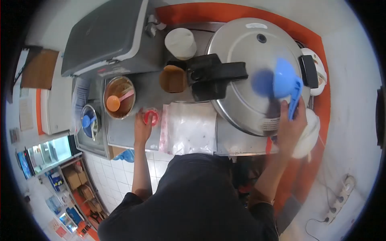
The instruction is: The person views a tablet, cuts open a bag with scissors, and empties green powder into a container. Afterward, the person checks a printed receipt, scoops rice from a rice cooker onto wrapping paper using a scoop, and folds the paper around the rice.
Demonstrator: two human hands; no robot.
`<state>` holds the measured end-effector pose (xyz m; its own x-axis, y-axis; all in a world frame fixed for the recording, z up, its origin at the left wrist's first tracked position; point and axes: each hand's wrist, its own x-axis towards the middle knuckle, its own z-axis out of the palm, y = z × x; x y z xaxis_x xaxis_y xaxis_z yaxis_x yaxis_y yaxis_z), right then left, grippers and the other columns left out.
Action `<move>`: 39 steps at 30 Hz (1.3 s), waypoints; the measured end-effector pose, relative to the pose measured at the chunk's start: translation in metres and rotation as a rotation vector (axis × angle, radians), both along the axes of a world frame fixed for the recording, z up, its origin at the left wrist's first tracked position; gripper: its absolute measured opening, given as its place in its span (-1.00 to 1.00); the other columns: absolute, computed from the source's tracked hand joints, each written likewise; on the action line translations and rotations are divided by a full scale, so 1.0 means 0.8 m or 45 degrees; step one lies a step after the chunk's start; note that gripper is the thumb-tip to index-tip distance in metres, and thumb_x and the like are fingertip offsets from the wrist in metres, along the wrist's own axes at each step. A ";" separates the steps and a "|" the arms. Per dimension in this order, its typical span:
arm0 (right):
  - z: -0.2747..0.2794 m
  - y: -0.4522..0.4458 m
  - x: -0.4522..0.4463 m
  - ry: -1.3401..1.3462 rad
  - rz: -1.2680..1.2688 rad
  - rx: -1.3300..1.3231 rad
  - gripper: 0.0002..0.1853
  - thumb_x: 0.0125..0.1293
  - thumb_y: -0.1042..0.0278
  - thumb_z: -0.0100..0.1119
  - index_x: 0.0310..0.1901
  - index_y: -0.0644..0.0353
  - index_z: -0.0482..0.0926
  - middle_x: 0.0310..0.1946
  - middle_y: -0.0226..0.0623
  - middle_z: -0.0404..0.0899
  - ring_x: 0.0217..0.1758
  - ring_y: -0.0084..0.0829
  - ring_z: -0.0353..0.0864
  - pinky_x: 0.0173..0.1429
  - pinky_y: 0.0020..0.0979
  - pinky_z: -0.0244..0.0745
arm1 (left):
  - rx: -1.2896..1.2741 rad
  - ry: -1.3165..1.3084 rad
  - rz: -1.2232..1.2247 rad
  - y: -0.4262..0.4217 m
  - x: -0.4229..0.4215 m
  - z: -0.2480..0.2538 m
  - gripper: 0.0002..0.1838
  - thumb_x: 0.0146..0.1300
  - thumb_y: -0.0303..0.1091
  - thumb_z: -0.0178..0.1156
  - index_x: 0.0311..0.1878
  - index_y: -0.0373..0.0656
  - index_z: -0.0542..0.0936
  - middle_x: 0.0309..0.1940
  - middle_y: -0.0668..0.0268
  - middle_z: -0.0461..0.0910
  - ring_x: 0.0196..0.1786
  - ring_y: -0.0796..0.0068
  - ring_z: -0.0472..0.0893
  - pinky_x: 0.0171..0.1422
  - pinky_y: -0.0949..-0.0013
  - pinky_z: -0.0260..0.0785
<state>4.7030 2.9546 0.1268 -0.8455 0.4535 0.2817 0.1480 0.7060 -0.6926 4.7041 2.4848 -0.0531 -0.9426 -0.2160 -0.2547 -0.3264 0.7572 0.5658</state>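
Note:
My right hand (pixel 291 122) is closed round the handle of a blue scoop (pixel 284 78), held over the right part of the large metal pressure cooker lid (pixel 245 44). My left hand (pixel 143 126) has its fingers on a small red round container (pixel 151 117) on the metal counter. To the right of that hand lies a stack of clear plastic bags (pixel 191 128). Behind and left of it stands a metal bowl (pixel 120 84) with brown contents, an orange scoop (pixel 113 103) and a pink handle.
A large grey box (pixel 106 36) stands at the back left. Beside it are a white container (pixel 180 43) and a brown one (pixel 173 78). A small bowl (pixel 90 120) with a blue scoop sits far left. A white bag (pixel 307 134) hangs right; the cooker's black handle (pixel 217 76) juts left.

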 end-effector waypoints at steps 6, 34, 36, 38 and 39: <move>0.020 0.072 0.106 -0.035 0.010 -0.605 -0.73 0.42 0.42 0.09 0.06 0.39 0.51 -0.41 -0.34 0.54 -0.47 -0.58 0.49 -0.38 -0.47 0.36 | 0.776 0.659 -0.929 0.191 -0.151 0.226 -0.48 0.41 -0.20 0.14 0.36 -0.22 0.40 0.26 0.08 0.50 0.36 0.07 0.42 0.42 0.16 0.22; 0.092 0.030 0.135 -0.477 0.224 -0.162 -0.40 0.34 0.44 0.05 0.41 0.29 0.19 -0.07 0.26 0.57 0.04 0.27 0.55 0.12 -0.07 0.45 | -0.185 0.801 -2.202 0.662 -0.270 0.487 -0.51 0.08 -0.13 0.43 -0.01 -0.21 0.53 -0.06 0.10 0.66 0.04 0.25 0.64 0.09 0.29 0.47; 0.087 0.033 0.103 -0.466 0.204 -0.128 -0.39 0.34 0.45 0.04 0.40 0.37 0.18 -0.04 0.28 0.56 0.05 0.26 0.55 0.13 -0.05 0.45 | -0.230 0.849 -2.175 0.676 -0.269 0.483 -0.52 0.11 -0.12 0.40 0.00 -0.22 0.54 -0.06 0.10 0.66 0.03 0.23 0.64 0.09 0.27 0.48; 0.075 0.034 0.063 -0.453 0.187 -0.106 -0.38 0.33 0.45 0.03 0.39 0.45 0.16 -0.01 0.30 0.54 0.06 0.24 0.55 0.14 -0.04 0.44 | -0.254 0.888 -2.152 0.685 -0.268 0.478 -0.53 0.13 -0.10 0.37 0.01 -0.22 0.56 -0.07 0.10 0.66 0.02 0.21 0.64 0.08 0.24 0.48; 0.067 0.035 0.038 -0.522 0.154 -0.014 -0.39 0.32 0.48 0.00 0.36 0.53 0.16 -0.05 0.34 0.55 0.03 0.23 0.57 0.11 0.00 0.46 | -0.267 0.910 -2.145 0.689 -0.266 0.478 -0.53 0.15 -0.10 0.36 0.01 -0.22 0.57 -0.07 0.10 0.66 0.02 0.20 0.64 0.07 0.23 0.48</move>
